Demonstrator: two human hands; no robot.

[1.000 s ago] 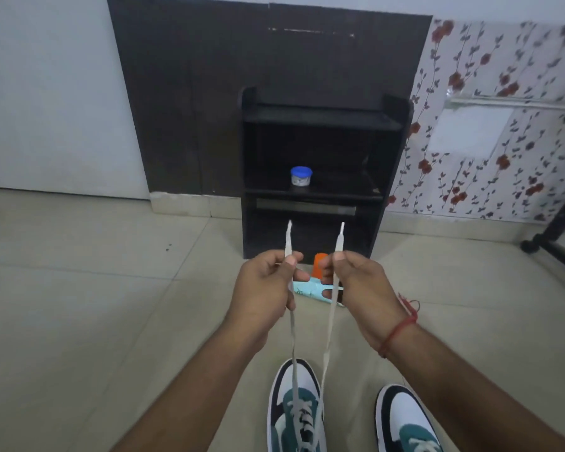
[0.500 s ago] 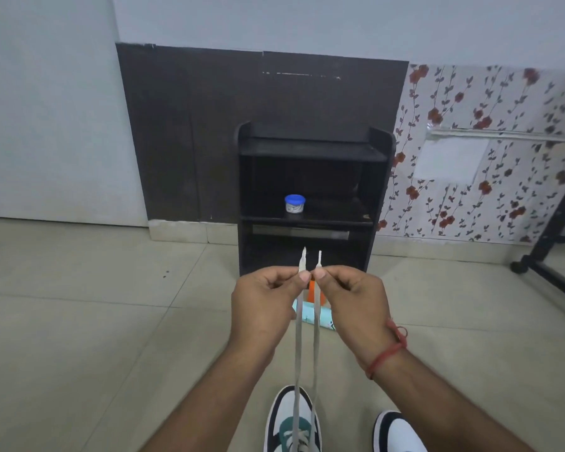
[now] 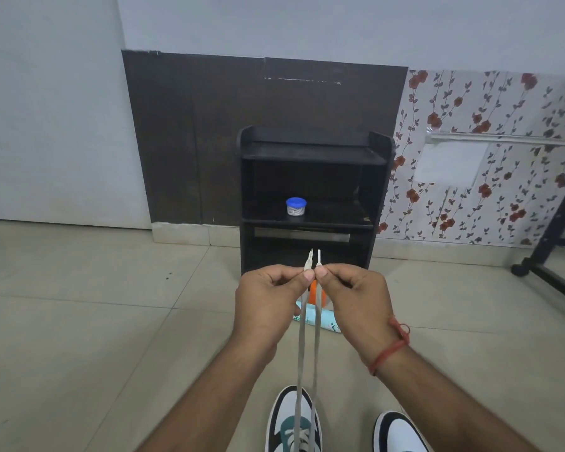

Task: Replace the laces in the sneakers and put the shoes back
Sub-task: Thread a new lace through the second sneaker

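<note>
- Left hand (image 3: 268,298) and right hand (image 3: 356,298) each pinch one lace (image 3: 300,347) end, tips level.
- Lace runs down to left sneaker (image 3: 292,422); lacing apparently unfinished.
- Right sneaker (image 3: 398,432) alongside; rack (image 3: 313,151) holds neither.

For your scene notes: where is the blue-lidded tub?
In the head view, the blue-lidded tub stands left of centre on the black rack's middle shelf, above both hands.

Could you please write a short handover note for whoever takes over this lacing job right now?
Left hand pinches one end of the flat grey lace; right hand pinches the other, tips level.
Lace runs down into the white, black and teal left sneaker on the tiled floor; the matching right sneaker is beside it.
Left: finish lacing, then return both to the black wooden shelf unit.
</note>
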